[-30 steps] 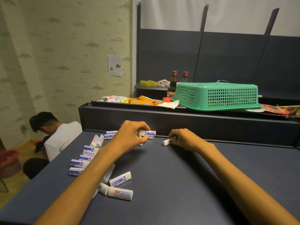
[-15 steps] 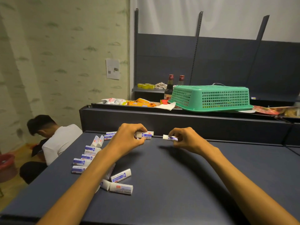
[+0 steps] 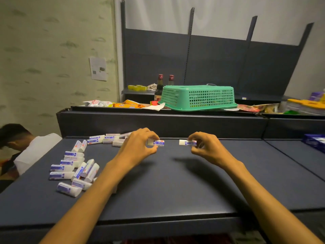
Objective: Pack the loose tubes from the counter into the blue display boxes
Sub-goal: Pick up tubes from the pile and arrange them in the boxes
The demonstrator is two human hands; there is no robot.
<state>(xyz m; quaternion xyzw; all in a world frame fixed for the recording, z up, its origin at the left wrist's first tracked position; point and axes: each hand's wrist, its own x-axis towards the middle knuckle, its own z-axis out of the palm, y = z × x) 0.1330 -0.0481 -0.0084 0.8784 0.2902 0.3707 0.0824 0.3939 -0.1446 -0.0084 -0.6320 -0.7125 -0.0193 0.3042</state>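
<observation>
**One tube in each hand, held over the counter**

Left hand (image 3: 139, 147) pinches a small white tube with a blue label (image 3: 156, 143), right hand (image 3: 204, 147) pinches another white-and-blue tube (image 3: 187, 142), both lifted just above the dark grey counter (image 3: 175, 182). Rest of the loose white tubes (image 3: 73, 166) are scattered at left. Blue display box (image 3: 314, 142) sits at the far right edge.

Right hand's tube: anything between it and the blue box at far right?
Head view: only bare counter between the tube in the right hand and the blue box.
</observation>
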